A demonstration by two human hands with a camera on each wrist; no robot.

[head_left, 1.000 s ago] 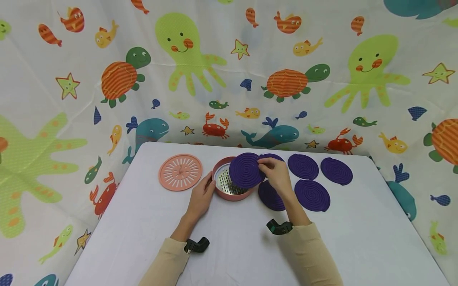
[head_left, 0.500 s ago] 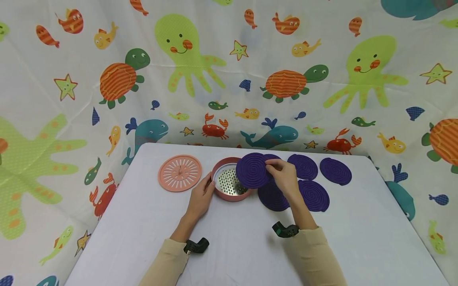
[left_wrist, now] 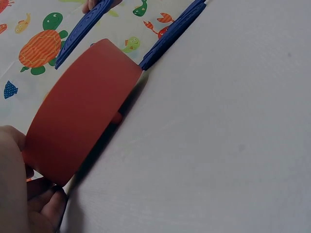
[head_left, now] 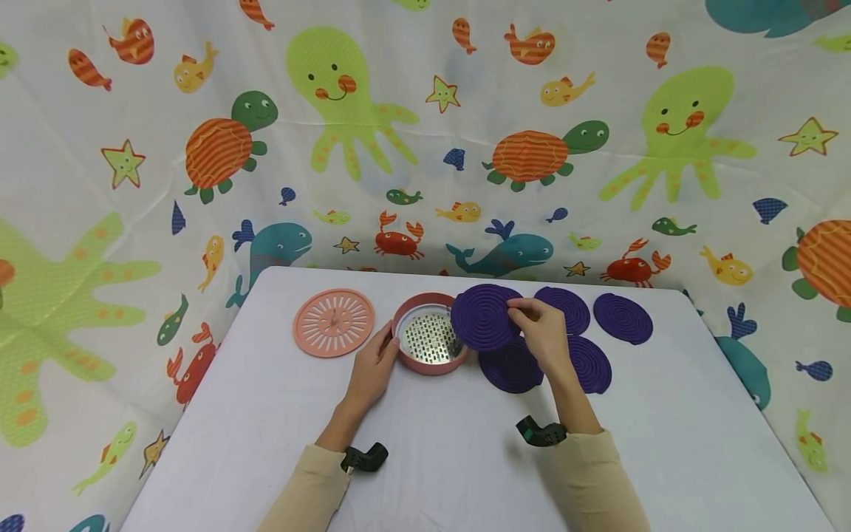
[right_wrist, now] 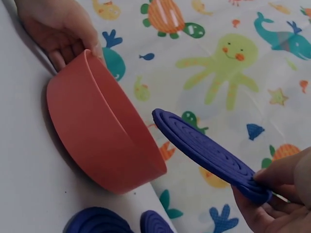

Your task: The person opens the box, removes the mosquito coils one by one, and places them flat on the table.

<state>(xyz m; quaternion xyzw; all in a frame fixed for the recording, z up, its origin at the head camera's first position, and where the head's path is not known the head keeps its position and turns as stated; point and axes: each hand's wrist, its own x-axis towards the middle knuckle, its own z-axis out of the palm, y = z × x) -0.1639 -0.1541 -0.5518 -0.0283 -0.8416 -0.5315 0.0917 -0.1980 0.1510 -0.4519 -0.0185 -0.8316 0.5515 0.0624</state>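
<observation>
My left hand (head_left: 374,362) grips the left side of a round coral container (head_left: 433,369) with its thumb and fingers. A perforated metal grater plate (head_left: 432,336) shows inside it. In the left wrist view the container's plain wall (left_wrist: 82,111) stands tilted off the table on the near side. My right hand (head_left: 547,336) pinches the edge of a purple spiral-ribbed coaster (head_left: 485,318) between thumb and fingers. This coaster hangs tilted in the air, just right of the container and apart from it, as the right wrist view shows with the coaster (right_wrist: 209,150) beyond the rim.
Several more purple coasters lie on the white table (head_left: 439,458) at the right, including a front one (head_left: 510,367) and the rightmost one (head_left: 623,319). Left of the container lies a flat salmon disc with radial slots (head_left: 335,323). A sea-animal curtain (head_left: 399,133) hangs behind the table.
My right hand has carried the purple coaster to the right, from above the container to beside it, uncovering the grater plate. My left hand stays on the container.
</observation>
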